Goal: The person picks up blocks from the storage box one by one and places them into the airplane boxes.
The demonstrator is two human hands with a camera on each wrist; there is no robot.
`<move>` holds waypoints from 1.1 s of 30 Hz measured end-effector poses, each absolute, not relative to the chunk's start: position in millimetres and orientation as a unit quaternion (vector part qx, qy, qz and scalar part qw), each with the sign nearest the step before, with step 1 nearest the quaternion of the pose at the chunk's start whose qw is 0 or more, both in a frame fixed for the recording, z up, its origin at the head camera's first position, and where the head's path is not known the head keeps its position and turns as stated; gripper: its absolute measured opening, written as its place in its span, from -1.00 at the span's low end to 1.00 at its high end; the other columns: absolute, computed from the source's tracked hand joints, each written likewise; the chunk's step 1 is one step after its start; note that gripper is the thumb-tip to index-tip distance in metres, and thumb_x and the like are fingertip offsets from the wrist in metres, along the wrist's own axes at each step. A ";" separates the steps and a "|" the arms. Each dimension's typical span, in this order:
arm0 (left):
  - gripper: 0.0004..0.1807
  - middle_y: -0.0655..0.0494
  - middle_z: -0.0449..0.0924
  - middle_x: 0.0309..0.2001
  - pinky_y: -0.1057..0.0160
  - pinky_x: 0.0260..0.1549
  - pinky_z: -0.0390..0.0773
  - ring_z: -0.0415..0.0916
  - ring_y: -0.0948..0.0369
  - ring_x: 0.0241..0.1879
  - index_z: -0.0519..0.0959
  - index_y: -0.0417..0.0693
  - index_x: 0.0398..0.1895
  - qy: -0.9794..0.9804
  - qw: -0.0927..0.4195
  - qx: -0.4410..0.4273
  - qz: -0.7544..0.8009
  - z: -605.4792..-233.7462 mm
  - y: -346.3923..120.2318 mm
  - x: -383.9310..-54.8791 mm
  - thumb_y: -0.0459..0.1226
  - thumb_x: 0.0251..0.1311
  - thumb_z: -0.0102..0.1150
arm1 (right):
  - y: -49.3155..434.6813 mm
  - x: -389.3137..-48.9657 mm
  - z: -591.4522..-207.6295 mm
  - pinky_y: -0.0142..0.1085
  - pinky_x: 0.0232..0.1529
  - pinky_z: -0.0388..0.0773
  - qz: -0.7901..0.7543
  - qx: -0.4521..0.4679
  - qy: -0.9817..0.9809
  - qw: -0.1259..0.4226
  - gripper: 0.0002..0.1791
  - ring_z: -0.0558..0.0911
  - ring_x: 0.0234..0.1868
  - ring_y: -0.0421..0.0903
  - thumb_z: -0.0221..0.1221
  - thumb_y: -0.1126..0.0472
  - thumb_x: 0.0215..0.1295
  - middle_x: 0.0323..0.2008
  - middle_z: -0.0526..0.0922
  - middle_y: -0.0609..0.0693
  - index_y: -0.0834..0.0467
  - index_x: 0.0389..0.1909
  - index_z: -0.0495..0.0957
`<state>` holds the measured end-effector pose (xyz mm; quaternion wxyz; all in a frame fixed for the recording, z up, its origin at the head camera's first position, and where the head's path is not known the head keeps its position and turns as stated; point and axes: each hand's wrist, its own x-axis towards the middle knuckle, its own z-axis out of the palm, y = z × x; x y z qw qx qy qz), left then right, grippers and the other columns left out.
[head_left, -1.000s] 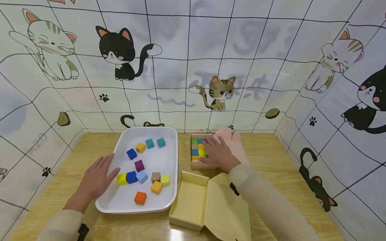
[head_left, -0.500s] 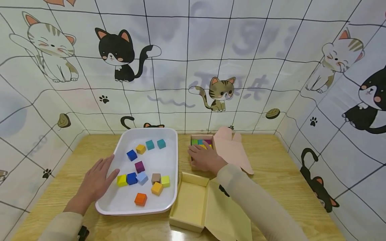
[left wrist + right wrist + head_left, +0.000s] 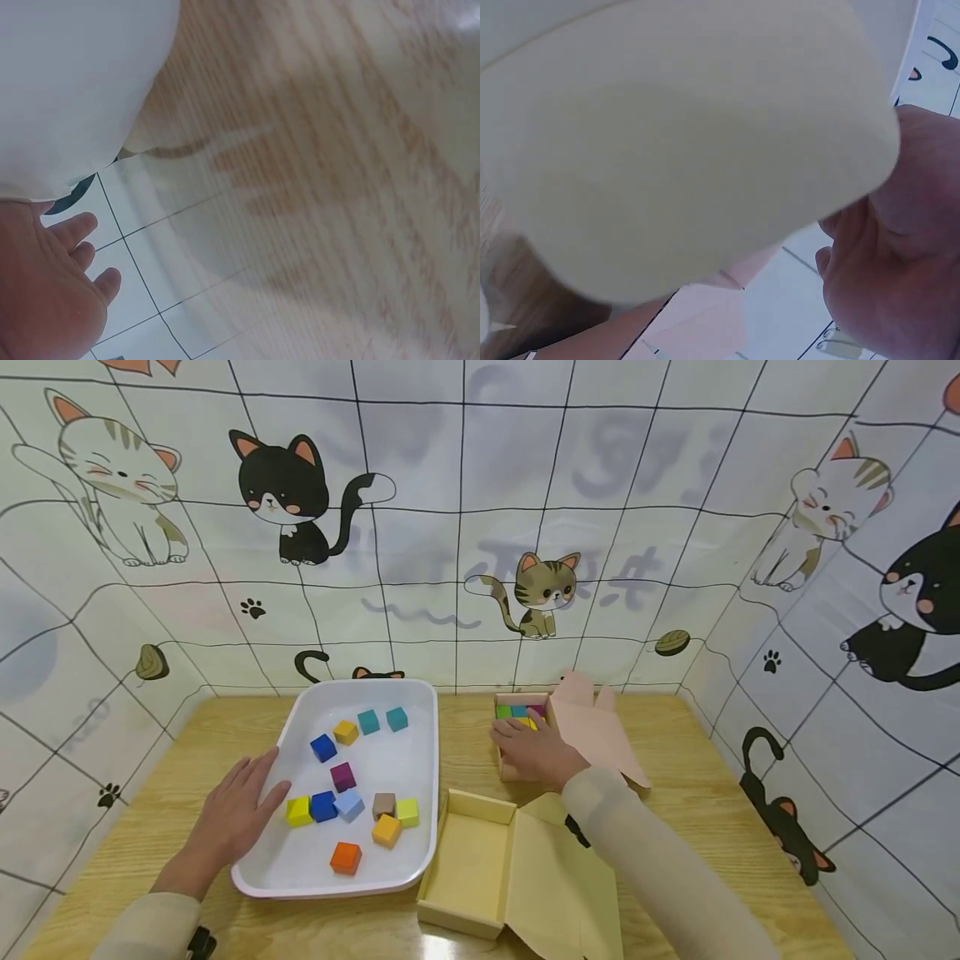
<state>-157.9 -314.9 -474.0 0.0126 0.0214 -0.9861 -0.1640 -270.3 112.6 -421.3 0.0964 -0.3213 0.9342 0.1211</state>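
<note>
In the head view my left hand (image 3: 236, 810) rests with straight fingers along the left rim of a white tray (image 3: 262, 868). In the tray lie loose colored cubes, among them an orange cube (image 3: 346, 858), a purple cube (image 3: 342, 777) and a yellow cube (image 3: 298, 811). My right hand (image 3: 536, 747) lies across a small pink box (image 3: 510, 770), its fingers extended toward the left wall. Green, blue, purple and yellow cubes (image 3: 518, 712) show behind the hand; the rest are covered. In the right wrist view, a pale flap partly hides the right hand (image 3: 900, 247).
An open yellow cardboard box (image 3: 468, 860), holding nothing, stands right of the tray, its lid (image 3: 562, 877) folded out beneath the right forearm. The pink lid (image 3: 600, 731) spreads to the right. Behind the wooden table (image 3: 697, 827) hangs a cat-print cloth (image 3: 427, 552).
My right hand moved left and nearer over the pink box, then the box and hand slid to the right. The left hand and the tray stay where they were.
</note>
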 end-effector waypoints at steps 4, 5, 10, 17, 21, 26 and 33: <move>-0.20 -0.39 0.03 0.45 -0.50 0.28 -0.08 -0.14 -0.37 0.42 -0.11 -0.06 0.56 -0.985 0.011 0.020 -0.168 -472.8 -315.1 -156.8 0.19 0.43 -0.32 | 126.5 -269.2 -420.1 0.16 0.52 -0.09 0.102 -0.322 0.937 0.095 -0.37 0.16 0.53 -0.02 -0.01 0.03 0.49 0.53 0.12 0.00 0.09 0.50 0.11; -0.20 -0.39 0.03 0.45 -0.50 0.28 -0.08 -0.14 -0.37 0.42 -0.11 -0.07 0.56 -0.985 0.011 0.020 -0.168 -472.7 -315.2 -156.6 0.18 0.44 -0.33 | 130.0 -269.2 -420.2 0.16 0.52 -0.09 0.100 -0.320 0.937 0.095 -0.37 0.16 0.53 -0.01 -0.01 0.04 0.48 0.52 0.12 0.00 0.09 0.49 0.11; -0.20 -0.40 0.02 0.45 -0.51 0.28 -0.09 -0.15 -0.37 0.43 -0.11 -0.07 0.56 -0.985 0.009 0.020 -0.172 -472.3 -315.2 -156.3 0.19 0.44 -0.36 | 144.9 -270.9 -422.5 0.18 0.53 -0.18 0.075 -0.295 0.945 0.120 -0.37 0.12 0.54 0.01 -0.06 0.05 0.50 0.54 0.07 0.00 0.08 0.51 0.07; -0.21 -0.40 0.01 0.46 -0.50 0.28 -0.10 -0.16 -0.38 0.42 -0.12 -0.06 0.56 -0.984 0.009 0.012 -0.179 -471.9 -316.6 -155.7 0.19 0.45 -0.40 | 165.4 -270.0 -425.8 0.22 0.51 -0.16 0.043 -0.292 0.948 0.121 -0.40 0.10 0.54 0.08 -0.16 0.12 0.51 0.54 0.07 0.06 0.14 0.51 0.06; -0.21 -0.38 0.00 0.46 -0.51 0.28 -0.11 -0.17 -0.38 0.43 -0.12 -0.04 0.56 -0.982 0.005 0.014 -0.187 -472.7 -317.5 -155.6 0.20 0.44 -0.40 | 178.9 -265.0 -430.4 0.24 0.49 -0.10 0.051 -0.327 0.940 0.076 -0.41 0.13 0.53 0.10 -0.16 0.10 0.53 0.52 0.10 0.09 0.19 0.50 0.08; -0.20 -0.37 0.00 0.47 -0.52 0.27 -0.11 -0.18 -0.38 0.43 -0.11 -0.04 0.56 -0.981 0.003 0.020 -0.192 -472.6 -317.1 -155.8 0.21 0.44 -0.41 | 192.6 -263.9 -442.7 0.22 0.50 -0.10 0.011 -0.346 0.938 0.028 -0.36 0.15 0.53 0.06 -0.10 0.02 0.52 0.52 0.13 0.07 0.16 0.51 0.05; -0.22 -0.36 0.00 0.47 -0.52 0.27 -0.11 -0.17 -0.38 0.43 -0.12 -0.03 0.56 -0.981 0.010 0.019 -0.195 -472.3 -317.0 -156.0 0.19 0.44 -0.40 | 209.3 -264.0 -458.3 0.27 0.47 -0.15 -0.038 -0.349 0.936 -0.011 -0.38 0.15 0.51 0.15 -0.11 0.04 0.52 0.51 0.13 0.11 0.16 0.51 0.06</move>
